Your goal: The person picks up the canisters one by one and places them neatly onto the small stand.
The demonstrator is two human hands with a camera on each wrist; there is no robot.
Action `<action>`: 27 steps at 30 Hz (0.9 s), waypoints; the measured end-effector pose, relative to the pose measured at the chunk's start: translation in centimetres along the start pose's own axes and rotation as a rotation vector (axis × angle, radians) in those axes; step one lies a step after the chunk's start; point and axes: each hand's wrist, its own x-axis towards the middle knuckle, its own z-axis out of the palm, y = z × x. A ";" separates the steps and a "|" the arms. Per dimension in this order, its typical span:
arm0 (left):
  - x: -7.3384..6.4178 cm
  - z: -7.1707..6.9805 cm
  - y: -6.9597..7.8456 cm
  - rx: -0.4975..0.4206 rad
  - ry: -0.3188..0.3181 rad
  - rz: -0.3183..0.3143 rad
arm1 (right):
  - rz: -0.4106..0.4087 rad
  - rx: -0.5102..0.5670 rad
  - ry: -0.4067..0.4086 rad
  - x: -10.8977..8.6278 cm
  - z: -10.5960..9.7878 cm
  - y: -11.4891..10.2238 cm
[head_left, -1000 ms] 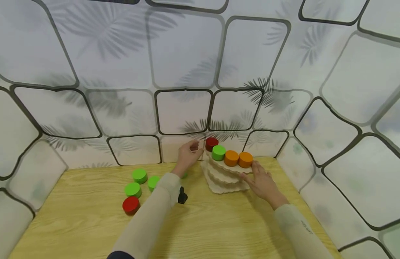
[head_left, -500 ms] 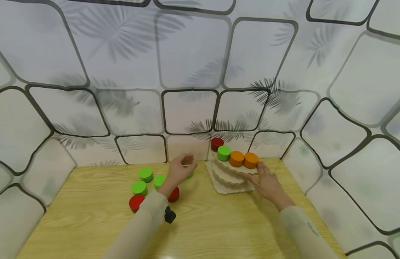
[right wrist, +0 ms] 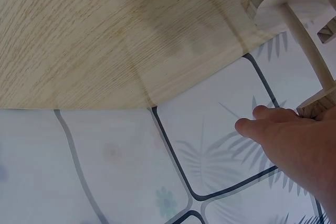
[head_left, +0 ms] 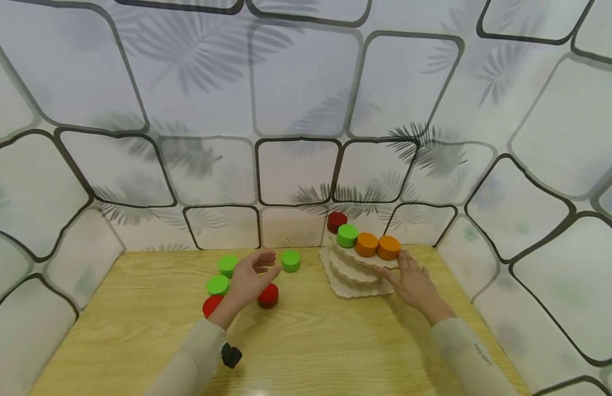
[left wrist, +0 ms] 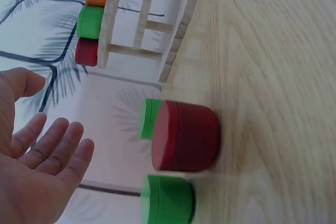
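Observation:
My left hand hovers over loose round lidded jars, its fingers loosely bent and nothing between them. Nearest to it are a red jar on its right and green jars on its left. In the left wrist view, a lid seam shows on the red jar. My right hand touches the right end of a tiered wooden stand, its fingers fairly straight at the top tier and thumb lower down. The top tier bears a red jar, a green jar and two orange jars.
Another green jar stands near the back wall, between left hand and stand. A second red jar is partly covered by the left wrist. Patterned walls enclose the wooden table at the back and sides.
My left hand has moved from beside the red jar on the top tier, leftward and nearer, to above the loose jars. The right hand stays at the stand. The head view has shifted slightly.

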 end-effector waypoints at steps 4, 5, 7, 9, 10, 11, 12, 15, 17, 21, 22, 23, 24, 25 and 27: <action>-1.2 -1.5 -0.3 0.005 0.017 -0.018 | 0.003 0.002 -0.002 0.0 0.1 0.1; -1.5 -1.9 -0.4 0.006 0.021 -0.022 | 0.003 0.003 -0.004 0.0 0.1 0.2; -2.1 -2.7 -0.6 0.014 0.029 -0.029 | 0.002 0.007 -0.007 0.1 0.1 0.2; -2.8 -3.4 -0.9 0.022 0.039 -0.031 | 0.001 0.010 -0.009 0.1 0.1 0.2; -3.1 -3.8 -1.0 0.027 0.046 -0.032 | 0.000 0.009 -0.009 0.1 0.1 0.1; -3.4 -4.1 -1.2 0.037 0.051 -0.038 | -0.001 0.008 -0.008 0.1 0.1 0.1; -3.7 -4.5 -1.3 0.048 0.058 -0.039 | -0.002 0.009 -0.006 0.2 0.1 0.1; -4.5 -5.5 -1.8 0.101 0.086 -0.028 | -0.008 0.004 0.002 0.1 0.1 0.0; -5.1 -6.3 -2.0 0.136 0.100 -0.021 | -0.010 0.006 0.004 0.1 0.1 0.0; -6.3 -7.8 -2.3 0.171 0.135 -0.024 | -0.012 0.012 -0.001 0.1 0.1 -0.1; -6.6 -8.2 -2.4 0.171 0.144 -0.028 | -0.011 0.012 -0.001 0.1 0.1 0.0; -6.9 -8.5 -2.5 0.172 0.154 -0.031 | -0.012 0.012 -0.001 0.1 0.1 0.0; -7.1 -8.9 -2.6 0.177 0.163 -0.035 | -0.011 0.013 -0.001 0.1 0.1 0.1; -7.4 -9.3 -2.7 0.181 0.170 -0.036 | -0.012 0.013 0.000 0.1 0.1 0.1; -7.8 -9.9 -3.0 0.189 0.186 -0.039 | -0.012 0.013 0.000 0.1 0.1 0.2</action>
